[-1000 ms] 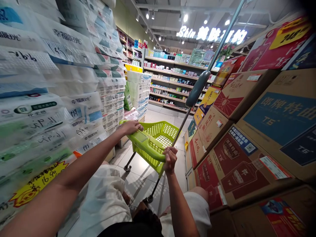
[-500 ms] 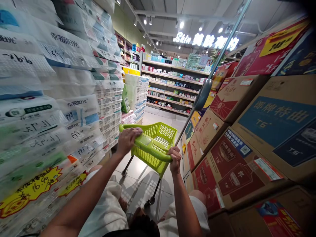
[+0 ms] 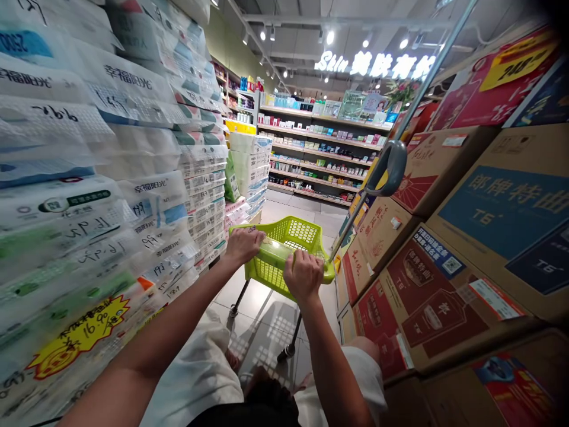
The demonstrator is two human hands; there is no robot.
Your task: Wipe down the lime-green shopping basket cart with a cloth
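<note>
A lime-green shopping cart (image 3: pixel 291 228) with a perforated plastic basket stands in front of me. My left hand (image 3: pixel 244 245) is closed over the left part of its handle. Further right along the same handle, my right hand (image 3: pixel 304 274) is wrapped round it, knuckles up. The handle's right end sticks out past that hand. A metal pole with a grey loop grip (image 3: pixel 387 169) slants up at the cart's right side; how it is fixed at the bottom I cannot make out.
Plastic-wrapped tissue packs (image 3: pixel 151 196) are piled high on my left. Stacked cardboard cartons (image 3: pixel 427 290) line the right side close to the cart. Shelves of small boxed goods (image 3: pixel 317 139) stand ahead beyond the tiled floor (image 3: pixel 288 204). A white lit sign (image 3: pixel 376 64) hangs above them.
My right hand has shifted left along the handle, away from its right end. The cart has moved slightly right in view, and the pole's grip now shows its open loop.
</note>
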